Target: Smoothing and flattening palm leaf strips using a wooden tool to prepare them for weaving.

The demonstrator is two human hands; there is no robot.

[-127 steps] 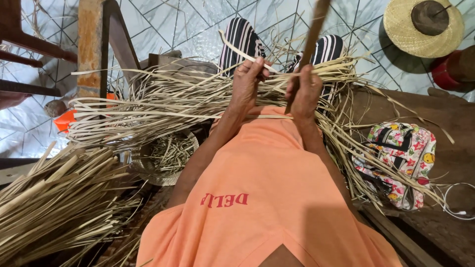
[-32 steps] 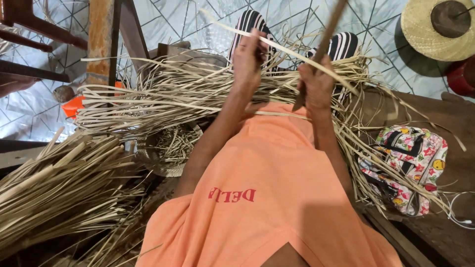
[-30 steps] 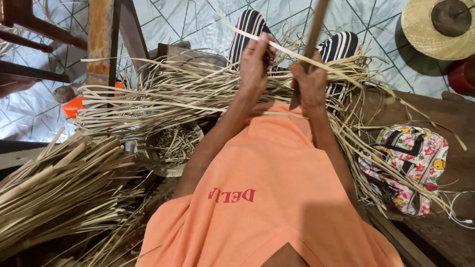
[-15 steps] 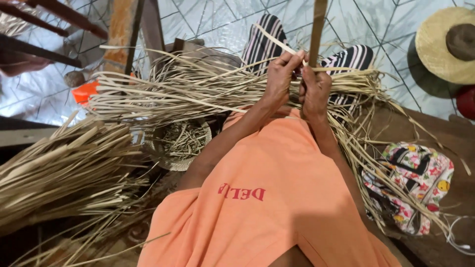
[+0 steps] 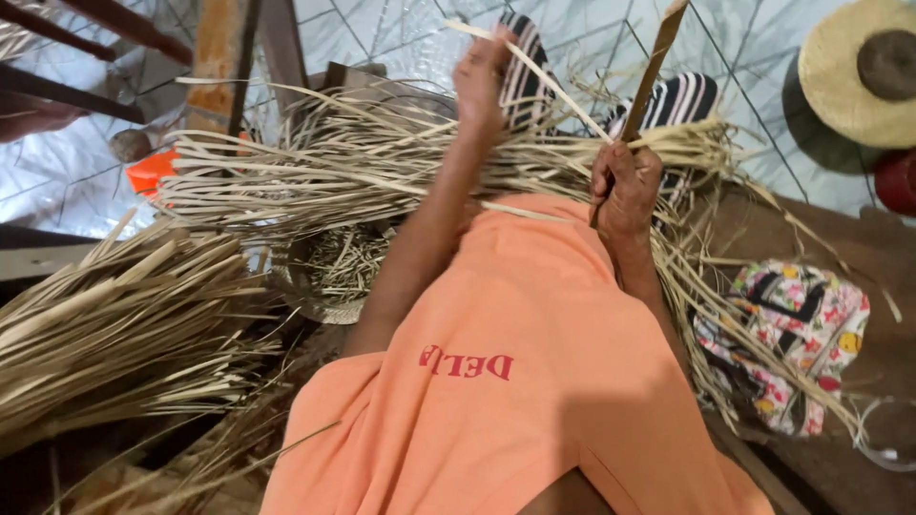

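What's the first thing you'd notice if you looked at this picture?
A big bundle of pale straw strips lies across the person's lap, over an orange garment. The left hand lifts one strip high, and the right hand grips a flat wooden stick. A flowery bag sits at the right.

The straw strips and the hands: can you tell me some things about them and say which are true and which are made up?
1. The right hand holds a flat brown stick. True.
2. The left hand is raised, pulling a pale strip. True.
3. The straw hat sits on the lap. False: it lies on the tiled floor, top right.
4. The flowered bag lies to the person's left. False: it lies to the right.
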